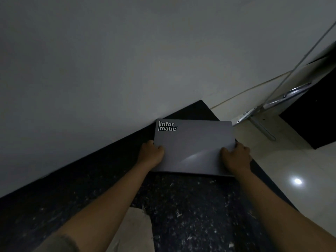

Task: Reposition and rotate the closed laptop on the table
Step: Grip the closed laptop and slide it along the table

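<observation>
Hands grip a closed grey laptop [194,146] from both sides, seen from a head-worn camera looking down along two bare forearms. The left hand [151,154] clasps the laptop's left edge, thumb curled over the lid and the other fingers hidden beneath. The right hand [236,157] holds the right edge in the same way, thumb on top and fingers wrapped around the side. The laptop lies lid up at the far end of a dark speckled table [190,211], close to a pale wall [109,60], with its right corner reaching the table's edge. Whether it rests on the surface or is slightly raised cannot be told. A white sticker [167,126] reading "Informatic" sits in the lid's far left corner. Beyond the table, to the right, is a glossy pale floor [291,170] with a bright reflected light spot, a metal bracket [261,117] and a dark cabinet [312,113].
</observation>
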